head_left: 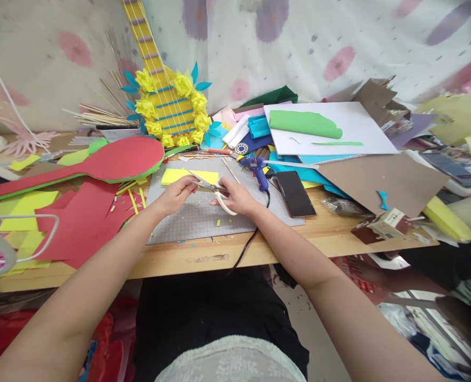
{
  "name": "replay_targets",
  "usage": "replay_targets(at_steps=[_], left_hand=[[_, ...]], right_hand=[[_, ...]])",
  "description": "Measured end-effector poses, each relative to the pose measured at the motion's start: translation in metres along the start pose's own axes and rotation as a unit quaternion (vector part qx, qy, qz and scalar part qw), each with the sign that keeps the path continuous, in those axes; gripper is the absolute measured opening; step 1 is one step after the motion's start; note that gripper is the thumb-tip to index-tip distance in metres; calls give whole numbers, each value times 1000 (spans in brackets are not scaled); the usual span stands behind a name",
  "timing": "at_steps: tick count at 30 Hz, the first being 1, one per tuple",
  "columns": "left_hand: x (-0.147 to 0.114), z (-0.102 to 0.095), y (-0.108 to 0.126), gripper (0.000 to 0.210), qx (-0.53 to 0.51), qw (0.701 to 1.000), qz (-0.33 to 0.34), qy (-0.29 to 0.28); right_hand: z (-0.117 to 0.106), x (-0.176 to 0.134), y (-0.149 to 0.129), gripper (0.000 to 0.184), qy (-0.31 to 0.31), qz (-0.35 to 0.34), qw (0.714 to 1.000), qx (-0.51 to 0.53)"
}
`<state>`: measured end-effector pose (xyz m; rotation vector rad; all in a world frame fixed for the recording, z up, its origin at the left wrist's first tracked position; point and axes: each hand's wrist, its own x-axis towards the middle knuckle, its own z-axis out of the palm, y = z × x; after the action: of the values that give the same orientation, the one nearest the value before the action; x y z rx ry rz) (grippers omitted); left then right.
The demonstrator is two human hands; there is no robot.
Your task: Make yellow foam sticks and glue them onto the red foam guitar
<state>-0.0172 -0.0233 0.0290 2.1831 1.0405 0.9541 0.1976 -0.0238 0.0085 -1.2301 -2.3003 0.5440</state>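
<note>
- Scissors [209, 185] are held over the middle of the grey mat [172, 225], handles clasped by the right hand [237, 196].
- Left hand [176, 196] fingertips are brought together at the blades; what is pinched cannot be told.
- The wooden table [156, 261] is backed by a patterned curtain [307, 32].
- Moving room is bounded by a phone [295, 194] across the mat's right edge and a black cord [246, 249] over the table's front edge.

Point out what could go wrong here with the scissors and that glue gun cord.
The left hand has its fingertips close to the blades of the scissors in the right hand, so a slip might nick a finger.

The cord passes by the right forearm and over the front edge of the table; a snag could drag the glue gun.
</note>
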Motion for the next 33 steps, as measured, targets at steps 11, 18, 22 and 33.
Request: replay_targets(at_steps=[11,18,22,33], left_hand=[[-2,-3,5,34,-26,999,-22,5],[-4,-8,8,22,-101,994,-34,-18],[-3,-8,9,22,-73,996,-41,-15],[0,-6,10,31,-79,996,-28,-22]], right_hand=[[2,0,2,39,13,20,1000,-11],[-2,1,6,43,26,31,999,30],[-1,0,5,43,16,-18,1000,10],[0,0,2,37,47,-46,994,-84]])
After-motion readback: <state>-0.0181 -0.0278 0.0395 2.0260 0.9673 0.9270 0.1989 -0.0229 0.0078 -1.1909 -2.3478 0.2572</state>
